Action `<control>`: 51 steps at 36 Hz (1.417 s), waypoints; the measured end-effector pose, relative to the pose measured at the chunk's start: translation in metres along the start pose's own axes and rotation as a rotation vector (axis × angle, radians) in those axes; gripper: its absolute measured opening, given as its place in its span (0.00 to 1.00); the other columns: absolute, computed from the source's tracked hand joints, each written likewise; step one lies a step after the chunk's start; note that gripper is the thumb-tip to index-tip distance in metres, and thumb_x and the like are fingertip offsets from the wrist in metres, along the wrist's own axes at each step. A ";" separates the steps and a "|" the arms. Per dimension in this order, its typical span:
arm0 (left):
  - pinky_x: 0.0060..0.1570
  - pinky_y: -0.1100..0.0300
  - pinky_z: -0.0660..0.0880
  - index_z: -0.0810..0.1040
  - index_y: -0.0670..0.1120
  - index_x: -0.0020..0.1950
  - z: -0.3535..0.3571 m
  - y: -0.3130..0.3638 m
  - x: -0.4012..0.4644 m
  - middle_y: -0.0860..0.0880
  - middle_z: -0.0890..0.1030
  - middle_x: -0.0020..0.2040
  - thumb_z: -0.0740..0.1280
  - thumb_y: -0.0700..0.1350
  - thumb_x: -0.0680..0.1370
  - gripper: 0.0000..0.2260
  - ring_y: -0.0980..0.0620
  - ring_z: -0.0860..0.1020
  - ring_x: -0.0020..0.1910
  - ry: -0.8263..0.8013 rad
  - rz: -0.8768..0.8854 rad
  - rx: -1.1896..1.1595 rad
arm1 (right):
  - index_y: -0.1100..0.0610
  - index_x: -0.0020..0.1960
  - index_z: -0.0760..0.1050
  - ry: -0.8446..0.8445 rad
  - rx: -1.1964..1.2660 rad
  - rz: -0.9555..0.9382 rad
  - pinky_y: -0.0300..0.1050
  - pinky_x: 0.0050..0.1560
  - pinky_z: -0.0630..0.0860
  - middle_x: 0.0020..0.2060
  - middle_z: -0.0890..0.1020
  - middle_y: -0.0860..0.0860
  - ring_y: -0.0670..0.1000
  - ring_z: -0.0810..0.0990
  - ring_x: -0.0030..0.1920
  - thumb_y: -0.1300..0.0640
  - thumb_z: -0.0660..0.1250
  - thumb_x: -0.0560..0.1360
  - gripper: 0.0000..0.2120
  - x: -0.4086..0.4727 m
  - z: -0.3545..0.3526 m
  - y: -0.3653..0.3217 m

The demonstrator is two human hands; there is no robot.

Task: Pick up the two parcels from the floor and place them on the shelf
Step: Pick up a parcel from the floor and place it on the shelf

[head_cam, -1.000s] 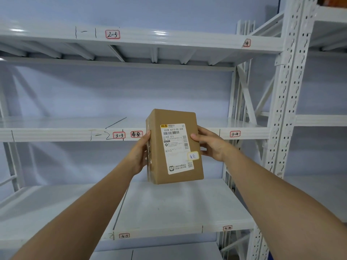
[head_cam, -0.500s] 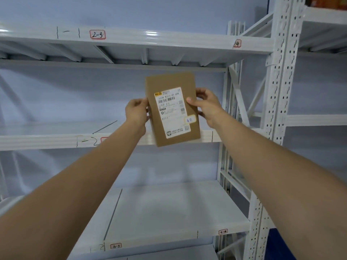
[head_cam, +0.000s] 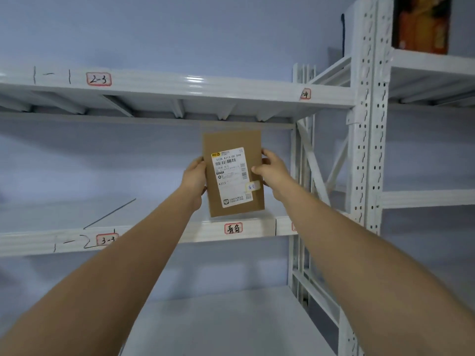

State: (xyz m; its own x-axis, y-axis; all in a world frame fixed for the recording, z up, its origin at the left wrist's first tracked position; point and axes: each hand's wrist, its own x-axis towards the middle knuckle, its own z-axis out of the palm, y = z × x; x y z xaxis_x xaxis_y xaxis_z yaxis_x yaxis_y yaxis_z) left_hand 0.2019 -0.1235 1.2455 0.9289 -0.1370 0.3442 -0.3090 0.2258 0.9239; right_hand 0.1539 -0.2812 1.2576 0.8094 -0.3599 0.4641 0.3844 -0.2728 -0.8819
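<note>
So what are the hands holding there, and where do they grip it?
A brown cardboard parcel, upright, gripped by its two side edges: left hand on its left, right hand on its right.

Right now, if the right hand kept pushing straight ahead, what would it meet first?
Probably nothing soon: beyond the right hand holding the brown cardboard parcel, the white metal shelf looks open back to the pale wall.

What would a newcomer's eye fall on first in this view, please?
First, the brown parcel at the centre, held upright between the left hand and right hand, just above the middle shelf. Then the red-framed labels along the white shelf edges, and an orange box on the neighbouring rack, top right.
</note>
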 end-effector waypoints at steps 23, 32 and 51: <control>0.63 0.40 0.73 0.56 0.52 0.77 0.004 -0.061 0.024 0.46 0.69 0.73 0.63 0.35 0.79 0.31 0.42 0.70 0.70 -0.006 0.071 0.350 | 0.59 0.71 0.58 -0.057 -0.344 0.111 0.50 0.62 0.75 0.67 0.75 0.57 0.58 0.76 0.65 0.66 0.71 0.72 0.33 0.019 0.014 0.079; 0.59 0.44 0.76 0.66 0.38 0.64 0.009 -0.068 0.016 0.39 0.76 0.64 0.65 0.41 0.79 0.16 0.39 0.77 0.61 0.108 0.086 0.713 | 0.62 0.65 0.65 0.034 -0.441 0.108 0.48 0.57 0.75 0.63 0.76 0.58 0.58 0.77 0.62 0.61 0.68 0.75 0.21 0.018 0.025 0.091; 0.47 0.55 0.72 0.72 0.43 0.62 -0.029 -0.079 -0.026 0.45 0.78 0.58 0.56 0.41 0.79 0.13 0.45 0.76 0.58 -0.129 0.340 1.788 | 0.61 0.62 0.72 -0.178 -1.051 0.031 0.49 0.54 0.75 0.58 0.77 0.59 0.60 0.78 0.58 0.62 0.58 0.75 0.16 -0.027 0.002 0.090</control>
State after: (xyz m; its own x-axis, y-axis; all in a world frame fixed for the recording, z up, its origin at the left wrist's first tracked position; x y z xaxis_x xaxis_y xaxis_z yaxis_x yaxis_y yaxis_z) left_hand 0.2077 -0.1097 1.1585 0.7932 -0.3953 0.4632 -0.3627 -0.9177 -0.1621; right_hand 0.1674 -0.2944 1.1661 0.8983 -0.2673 0.3488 -0.1446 -0.9293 -0.3398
